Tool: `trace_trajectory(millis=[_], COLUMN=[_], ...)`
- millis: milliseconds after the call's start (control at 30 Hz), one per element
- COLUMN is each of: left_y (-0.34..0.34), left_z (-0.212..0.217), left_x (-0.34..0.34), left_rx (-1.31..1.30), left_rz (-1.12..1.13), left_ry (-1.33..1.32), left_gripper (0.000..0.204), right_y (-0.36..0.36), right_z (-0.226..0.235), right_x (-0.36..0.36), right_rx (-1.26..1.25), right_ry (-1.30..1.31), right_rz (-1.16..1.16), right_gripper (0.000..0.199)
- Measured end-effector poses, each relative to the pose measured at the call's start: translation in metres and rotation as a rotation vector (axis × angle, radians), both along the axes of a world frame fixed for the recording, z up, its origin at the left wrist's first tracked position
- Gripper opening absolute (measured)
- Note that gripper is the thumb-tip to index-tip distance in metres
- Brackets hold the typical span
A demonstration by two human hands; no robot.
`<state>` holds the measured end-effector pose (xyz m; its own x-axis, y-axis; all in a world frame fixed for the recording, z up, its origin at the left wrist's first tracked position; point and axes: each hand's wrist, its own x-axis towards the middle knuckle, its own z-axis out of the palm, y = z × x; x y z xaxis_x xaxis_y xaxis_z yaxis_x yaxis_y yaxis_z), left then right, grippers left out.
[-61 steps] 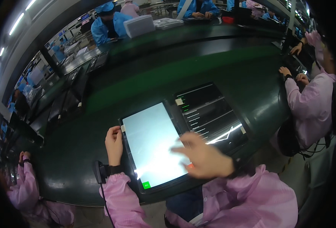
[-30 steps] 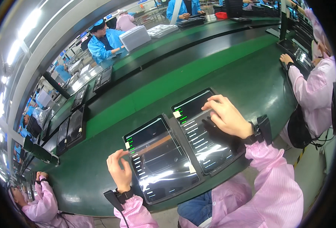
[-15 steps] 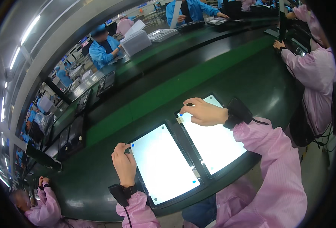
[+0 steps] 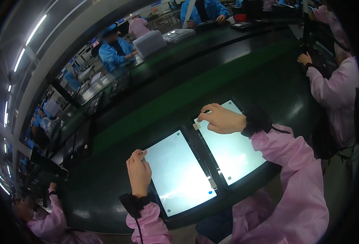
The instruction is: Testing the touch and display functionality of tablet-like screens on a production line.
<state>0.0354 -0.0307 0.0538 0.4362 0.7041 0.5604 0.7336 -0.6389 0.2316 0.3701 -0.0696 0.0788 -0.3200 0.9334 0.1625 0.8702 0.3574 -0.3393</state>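
Two lit flat display panels with dark borders lie side by side on the dark green bench. My left hand (image 4: 139, 174) is at the far left corner of the left display panel (image 4: 179, 175), fingers bent, thumb apart, fingertips at the corner. Above the right display panel (image 4: 232, 150), my right hand (image 4: 224, 119) has its bent index finger and thumb apart at the far left corner. Neither hand holds anything visible. Small round dots mark the white screens, grey ones and a blue one (image 4: 210, 192); my fingers cover the far left corners.
The green bench (image 4: 163, 99) curves round me. Dark panels (image 4: 76, 142) lie at the left beside a black stand (image 4: 49, 164). Beyond are a white bin (image 4: 149, 44) and workers in blue. Co-workers in pink sit at right (image 4: 334, 85) and lower left (image 4: 51, 213).
The blue dots at both far left corners no longer show. The right panel's near dot has turned from pale to grey. Both hands keep their places; the view has shifted slightly.
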Motion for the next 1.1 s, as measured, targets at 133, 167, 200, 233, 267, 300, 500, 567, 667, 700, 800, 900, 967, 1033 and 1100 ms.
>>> trace_trajectory(millis=[133, 167, 200, 233, 267, 300, 500, 567, 667, 700, 800, 900, 967, 1033, 1100], left_y=[-0.004, -0.006, -0.009, -0.011, -0.014, -0.018, -0.049, -0.062, -0.081, -0.086, -0.105, -0.121, -0.129, -0.137, -0.144], left_z=[0.001, 0.002, 0.002, 0.002, 0.003, 0.004, 0.014, 0.017, 0.017, 0.018, 0.021, 0.023, 0.024, 0.025, 0.024], left_x=[0.002, 0.003, 0.004, 0.005, 0.006, 0.007, 0.019, 0.024, 0.033, 0.035, 0.042, 0.048, 0.052, 0.055, 0.057], left_rx=[-0.025, -0.031, -0.039, -0.039, -0.031, -0.024, -0.059, -0.086, -0.125, -0.129, -0.13, -0.139, -0.153, -0.165, -0.183], left_rz=[0.003, 0.003, 0.004, 0.0, -0.013, -0.027, -0.149, -0.179, -0.221, -0.235, -0.311, -0.343, -0.367, -0.392, -0.389], left_ry=[0.008, 0.012, 0.016, 0.019, 0.036, 0.054, 0.128, 0.136, 0.148, 0.15, 0.167, 0.182, 0.193, 0.183, 0.178], left_gripper=[0.033, 0.033, 0.032, 0.032, 0.032, 0.032, 0.034, 0.034, 0.033, 0.033, 0.032, 0.035, 0.036, 0.038, 0.04], right_y=[-0.007, -0.01, -0.014, -0.017, -0.021, -0.026, -0.055, -0.065, -0.082, -0.086, -0.105, -0.125, -0.137, -0.148, -0.158], right_z=[-0.006, -0.007, -0.008, -0.008, -0.008, -0.008, -0.003, -0.004, -0.005, -0.005, -0.005, -0.004, -0.004, -0.003, -0.001], right_x=[0.005, 0.006, 0.008, 0.01, 0.012, 0.014, 0.025, 0.028, 0.035, 0.037, 0.042, 0.047, 0.05, 0.053, 0.056], right_rx=[0.122, 0.125, 0.113, 0.134, 0.139, 0.158, 0.118, 0.154, 0.181, 0.184, 0.199, 0.186, 0.197, 0.206, 0.159], right_ry=[0.015, 0.017, -0.005, 0.006, -0.026, -0.033, 0.023, 0.02, 0.017, 0.003, -0.005, 0.035, 0.055, 0.058, 0.037], right_rz=[0.019, 0.017, 0.006, 0.024, 0.023, 0.03, 0.013, 0.015, 0.025, 0.029, 0.027, 0.006, -0.001, -0.009, -0.002], right_gripper=[0.03, 0.03, 0.03, 0.03, 0.03, 0.03, 0.029, 0.029, 0.029, 0.029, 0.029, 0.029, 0.029, 0.029, 0.03])
